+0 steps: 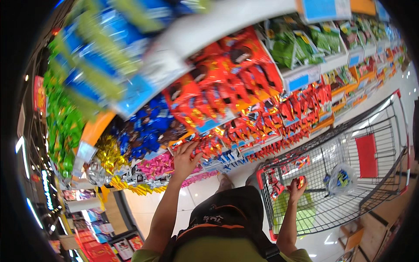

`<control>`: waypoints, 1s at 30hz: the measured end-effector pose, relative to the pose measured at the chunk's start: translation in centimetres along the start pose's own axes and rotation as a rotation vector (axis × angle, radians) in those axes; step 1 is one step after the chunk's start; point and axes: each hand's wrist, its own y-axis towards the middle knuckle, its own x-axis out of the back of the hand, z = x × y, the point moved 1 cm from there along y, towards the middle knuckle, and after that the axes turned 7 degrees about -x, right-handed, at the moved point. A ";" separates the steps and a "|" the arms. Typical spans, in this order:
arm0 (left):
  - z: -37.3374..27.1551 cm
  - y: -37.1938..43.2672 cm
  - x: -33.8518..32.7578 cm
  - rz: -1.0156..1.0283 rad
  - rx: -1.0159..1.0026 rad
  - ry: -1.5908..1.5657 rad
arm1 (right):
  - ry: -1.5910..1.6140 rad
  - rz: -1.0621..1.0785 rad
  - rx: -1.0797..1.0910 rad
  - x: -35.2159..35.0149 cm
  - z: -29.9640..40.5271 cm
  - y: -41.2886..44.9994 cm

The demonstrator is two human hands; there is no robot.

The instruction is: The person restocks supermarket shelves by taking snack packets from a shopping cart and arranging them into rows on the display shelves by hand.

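Observation:
My left hand (186,159) reaches to the shelf, its fingers spread at the edge of a row of red snack packets (209,144). Whether its fingertips grip a packet is hard to tell. In my right hand (297,190), above the near end of a wire shopping cart (307,209), is a small red packet (300,182). More red packets (275,186) lie in the cart beside that hand. A clear plastic bag (343,180) with blue and green items sits farther along in the cart.
Blue-wrapped sweets (144,126), gold-wrapped sweets (109,152) and pink-wrapped sweets (157,165) fill bins left of my left hand. Larger red bags (226,78) and green bags (289,46) stand on the upper shelf. A wooden stool (352,234) is below the cart in view.

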 end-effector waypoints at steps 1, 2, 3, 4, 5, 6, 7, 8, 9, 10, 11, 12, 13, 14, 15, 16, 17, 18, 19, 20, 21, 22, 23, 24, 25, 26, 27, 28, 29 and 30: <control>0.1 0.0 0.3 0.034 0.004 -0.022 | 0.066 0.031 0.082 -1.0 2.6 -0.9; 0.2 0.0 0.7 0.060 0.028 -0.073 | 0.044 0.063 0.069 -2.1 5.4 -1.9; 0.2 0.0 1.1 0.038 0.028 -0.080 | 0.108 0.172 0.016 -2.5 8.2 -3.7; 0.2 -0.1 1.6 0.065 0.024 -0.115 | 0.080 0.190 0.019 -3.8 10.9 -5.2; 0.2 -0.3 2.0 0.094 0.019 -0.152 | 0.128 0.308 0.078 -5.1 13.4 -7.0; 0.3 -0.5 2.6 0.128 0.046 -0.191 | 0.070 0.269 0.155 -7.2 15.4 -8.8; 0.2 -0.8 3.2 0.103 0.044 -0.209 | 0.053 0.295 0.278 -9.3 17.3 -10.4; 0.2 -1.3 3.8 0.023 0.017 -0.252 | -0.001 0.318 0.272 -11.0 18.8 -12.5; 0.2 -1.8 4.5 -0.031 0.012 -0.292 | 0.106 0.558 0.181 -12.4 20.0 -14.6; 0.0 -2.8 5.2 -0.079 -0.004 -0.306 | -0.050 0.577 0.372 -14.4 20.9 -16.5; -0.2 -3.9 5.7 -0.091 0.006 -0.317 | -0.046 0.698 0.262 -16.7 21.2 -18.4; -0.5 -5.1 6.3 -0.086 0.067 -0.566 | -0.223 0.709 0.494 -18.8 21.6 -20.3; -0.8 -6.3 6.8 -0.094 0.110 -0.798 | -0.376 0.681 0.735 -20.9 21.8 -22.2; -0.8 -7.6 7.3 -0.003 0.198 -0.993 | -0.472 0.746 0.826 -22.5 21.9 -24.0; -0.9 -8.6 7.7 -0.011 0.206 -1.003 | -0.535 0.804 0.880 -23.9 21.7 -25.9; -1.0 -9.4 8.0 -0.079 0.229 -1.234 | -0.615 0.828 0.909 -25.0 21.5 -27.7; -1.0 -10.2 8.3 -0.152 0.251 -1.465 | -0.671 0.861 0.938 -25.9 21.3 -29.2; -0.3 -10.9 8.7 -0.107 0.318 -1.502 | -0.715 0.830 1.034 -26.7 21.3 -30.3; 0.3 -11.3 8.9 -0.147 0.416 -1.549 | -0.735 0.807 1.122 -27.5 21.3 -31.3; 1.0 -11.7 9.2 -0.169 0.427 -1.554 | -0.741 0.832 1.098 -28.0 21.3 -31.9; 1.8 -12.0 9.4 -0.193 0.448 -1.589 | -0.755 0.836 1.063 -28.4 21.4 -32.3; 2.2 -12.4 9.6 -0.228 0.454 -1.627 | -0.707 0.828 1.062 -28.7 21.6 -32.6; 2.7 -12.7 9.7 -0.240 0.451 -1.655 | -0.658 0.819 1.062 -28.9 21.7 -32.8; 3.1 -12.8 9.6 -0.278 0.446 -1.669 | -0.653 0.827 1.046 -28.9 21.9 -32.8; 3.4 -12.8 9.6 -0.328 0.427 -1.672 | -0.655 0.838 1.038 -28.9 22.0 -32.7; 3.7 -12.9 9.7 -0.337 0.424 -1.684 | -0.693 0.884 0.934 -28.8 22.1 -32.5; 3.9 -12.9 9.7 -0.361 0.416 -1.712 | -0.708 0.926 0.845 -28.7 22.1 -32.3; 4.0 -12.9 9.7 -0.388 0.410 -1.736 | -0.694 0.960 0.821 -28.6 22.1 -32.1; 4.0 -12.9 9.8 -0.393 0.407 -1.743 | -0.698 0.964 0.824 -28.6 22.1 -31.9; 4.0 -12.7 9.9 -0.407 0.410 -1.727 | -0.643 0.988 0.860 -28.6 22.0 -31.8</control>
